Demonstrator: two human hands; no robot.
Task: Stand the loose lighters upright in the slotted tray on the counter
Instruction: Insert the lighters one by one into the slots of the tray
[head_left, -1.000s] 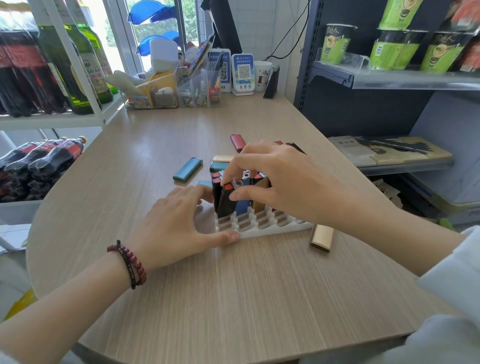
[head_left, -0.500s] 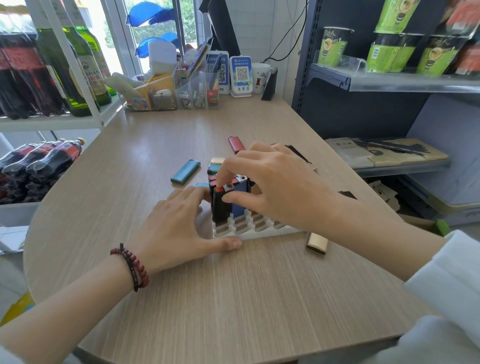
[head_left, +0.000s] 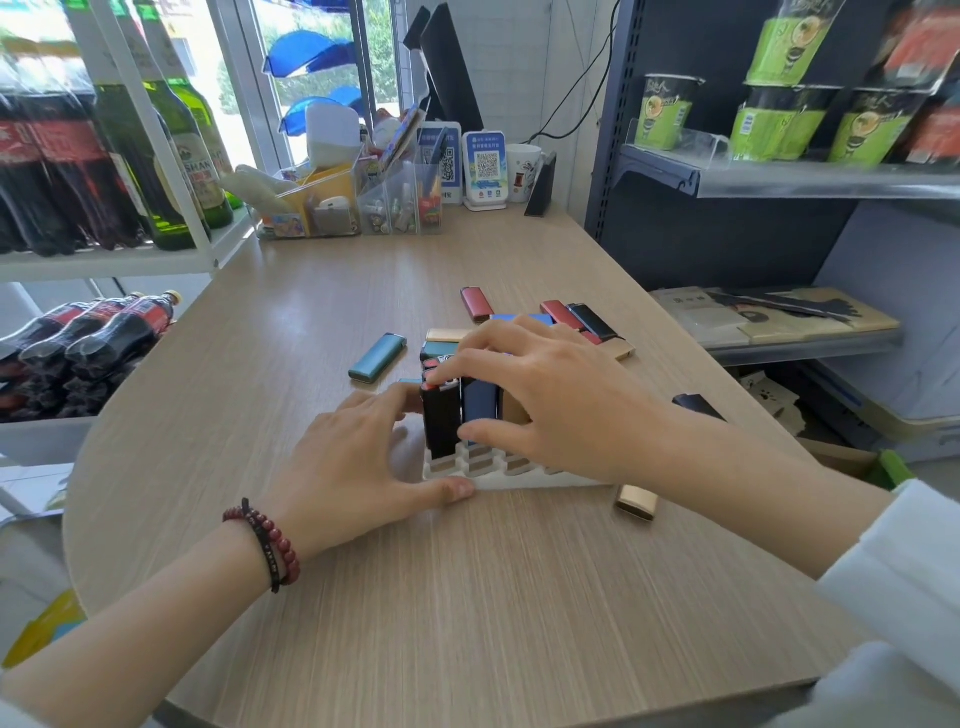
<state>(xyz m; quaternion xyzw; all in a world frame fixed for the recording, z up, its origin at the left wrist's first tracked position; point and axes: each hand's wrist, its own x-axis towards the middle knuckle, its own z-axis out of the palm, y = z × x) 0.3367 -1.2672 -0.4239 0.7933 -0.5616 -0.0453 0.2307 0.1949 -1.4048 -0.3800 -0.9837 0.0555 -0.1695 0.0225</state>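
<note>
Two hands: both work at the left end of the slotted tray (head_left: 498, 480), which sits near the middle of the counter (head_left: 467, 597).
Left hand (head_left: 358, 457): palm down on the counter, fingers spread wide and almost straight, gripping nothing; the thumb tip touches the tray's front left corner.
Right hand (head_left: 550, 400): arched over the standing lighters, holding the black lighter (head_left: 441, 421) with the forefinger on its cap and the thumb low at its right edge.
Black lighter: upright in a slot at the tray's left end.
Neighbours: a blue lighter (head_left: 480, 410) and a tan lighter (head_left: 514, 410) stand upright just to its right, side by side; more stand behind, mostly hidden by the hand.
Loose, left: a teal lighter (head_left: 377, 357) lies flat behind and left of the tray.
Loose, far: a red lighter (head_left: 476, 303) lies flat farther back; several more lie behind the right hand.
Loose, right: a gold lighter (head_left: 636, 501) lies just off the tray's right front corner.
Left wrist: a dark red bead bracelet (head_left: 265, 540).
Back of counter: a clear organiser (head_left: 400, 197), a QR stand (head_left: 484, 166) and a white mug (head_left: 522, 171).
</note>
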